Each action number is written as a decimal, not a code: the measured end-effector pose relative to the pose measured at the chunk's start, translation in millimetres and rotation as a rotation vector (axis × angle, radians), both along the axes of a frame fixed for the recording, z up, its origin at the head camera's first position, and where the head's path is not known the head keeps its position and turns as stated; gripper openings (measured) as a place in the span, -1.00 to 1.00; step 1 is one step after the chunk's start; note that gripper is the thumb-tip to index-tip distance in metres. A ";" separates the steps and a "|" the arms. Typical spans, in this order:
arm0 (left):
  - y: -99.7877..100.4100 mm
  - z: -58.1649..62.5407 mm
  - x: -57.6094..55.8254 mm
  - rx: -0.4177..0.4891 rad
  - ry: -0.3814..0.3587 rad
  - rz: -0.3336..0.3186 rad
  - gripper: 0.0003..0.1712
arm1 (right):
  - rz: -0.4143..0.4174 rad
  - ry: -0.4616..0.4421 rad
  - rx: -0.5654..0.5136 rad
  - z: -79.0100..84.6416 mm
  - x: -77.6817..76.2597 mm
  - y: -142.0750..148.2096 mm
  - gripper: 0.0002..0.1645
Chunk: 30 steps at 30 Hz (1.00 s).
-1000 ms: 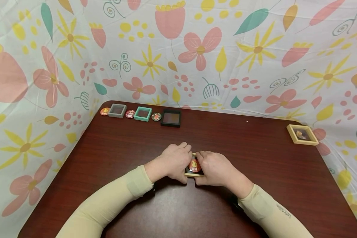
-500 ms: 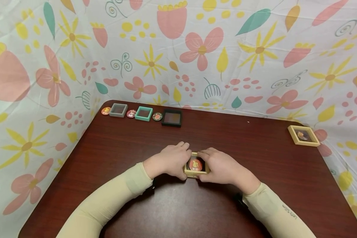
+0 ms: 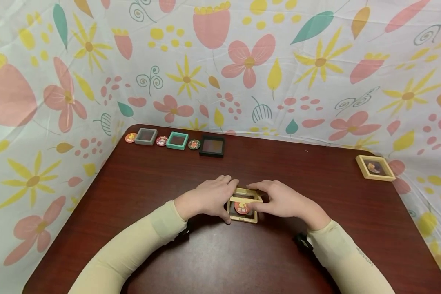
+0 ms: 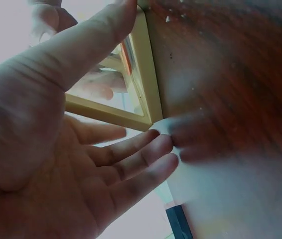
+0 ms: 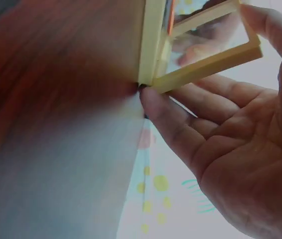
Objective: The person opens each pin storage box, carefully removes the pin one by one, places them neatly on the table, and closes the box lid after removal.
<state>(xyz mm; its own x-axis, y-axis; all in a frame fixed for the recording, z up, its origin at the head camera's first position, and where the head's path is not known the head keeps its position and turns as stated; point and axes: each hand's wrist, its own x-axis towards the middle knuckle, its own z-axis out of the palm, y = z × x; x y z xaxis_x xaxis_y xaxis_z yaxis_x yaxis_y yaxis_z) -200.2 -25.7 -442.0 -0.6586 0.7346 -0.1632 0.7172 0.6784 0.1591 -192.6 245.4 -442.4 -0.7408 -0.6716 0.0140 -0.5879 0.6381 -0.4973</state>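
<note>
1. A yellow frame (image 3: 243,221) is set on the counter (image 3: 220,261), in front of the person, its lid (image 3: 242,199) tilted up from the far edge.
2. Inside the base, a red round badge (image 3: 241,208) is seen beneath the raised lid.
3. The lid is held between thumb and fingers by the right hand (image 3: 284,200).
4. The frame's left side is held by the left hand (image 3: 207,199), thumb at the near corner, fingers at the far one.
5. Farther back, from left to right, are lined up an orange badge (image 3: 130,137), a grey frame (image 3: 145,143), a pink-red badge (image 3: 162,141), a turquoise frame (image 3: 176,147), a dark green badge (image 3: 194,144) and a black frame (image 3: 212,154).
6. At the far right, a second yellow frame (image 3: 379,177) is placed.
7. Everything is backed by flower-printed cloth (image 3: 220,87).
</note>
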 end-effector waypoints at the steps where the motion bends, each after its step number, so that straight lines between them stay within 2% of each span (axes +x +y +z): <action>1: -0.5 -0.8 0.4 0.015 -0.002 0.005 0.49 | -0.005 -0.022 -0.013 -0.7 -1.4 1.5 -0.26; 7: -7.3 -9.8 3.3 0.128 -0.004 0.028 0.64 | -0.069 -0.136 -0.087 -5.4 -7.8 8.4 -0.35; 13: -10.4 -15.6 3.4 0.207 0.011 0.010 0.83 | -0.158 -0.195 -0.101 -8.0 -11.8 11.2 -0.34; 18: -9.3 -15.3 2.7 0.220 -0.019 -0.001 0.88 | -0.226 -0.240 -0.120 -9.0 -12.9 10.8 -0.33; 23: -9.2 -15.6 1.1 0.230 -0.028 0.003 0.90 | -0.242 -0.264 -0.174 -11.1 -15.8 9.4 -0.35; 30: -9.6 -17.4 -1.9 0.242 -0.052 0.010 0.98 | -0.263 -0.240 -0.275 -14.2 -19.4 9.3 -0.46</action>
